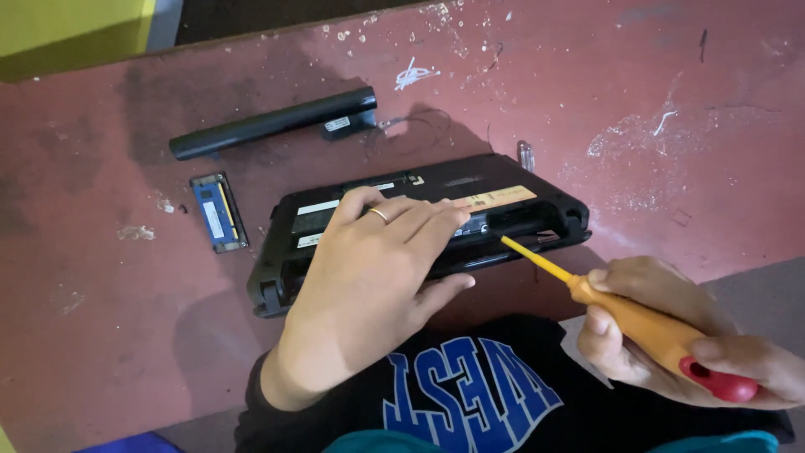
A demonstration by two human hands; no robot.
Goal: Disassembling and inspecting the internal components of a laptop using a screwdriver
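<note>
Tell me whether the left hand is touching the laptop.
Touching. The head view shows the left hand lying palm-down on the upturned laptop, its fingers pressed flat against the underside with no gap visible.

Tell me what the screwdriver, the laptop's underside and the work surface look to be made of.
Screwdriver: glossy orange handle with a red cap, likely plastic; its yellow shaft looks coated, and the metal can't be confirmed. Laptop: matte black casing, probably moulded plastic, with paper-like labels. Work surface: dull red paint, worn, chipped and scratched to pale patches; the base beneath can't be told.
</note>
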